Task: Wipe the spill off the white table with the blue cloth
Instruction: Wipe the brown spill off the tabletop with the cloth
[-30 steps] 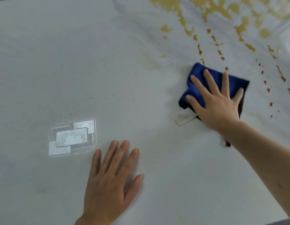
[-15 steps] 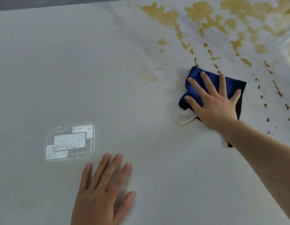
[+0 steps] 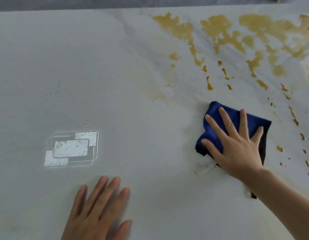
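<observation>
A folded blue cloth (image 3: 214,111) lies on the white table (image 3: 81,66) at the right, a white label sticking out from its near edge. My right hand (image 3: 236,146) presses flat on it with fingers spread and straight. A yellow-brown spill (image 3: 223,32) spreads in big patches across the far right of the table, with drips and small drops (image 3: 209,84) trailing down beyond and to the right of the cloth. My left hand (image 3: 98,210) rests flat on the table near the front edge, fingers straight, holding nothing.
A bright patch of reflected light shaped like overlapping rectangles (image 3: 70,148) shows on the table at the left. A faint smeared stain (image 3: 157,94) lies left of the cloth. The table's far edge (image 3: 63,10) runs along the top.
The view has tilted up, showing more of the spill and the far edge. My right hand and the cloth have slid back toward me, away from the drips. My left hand stays flat.
</observation>
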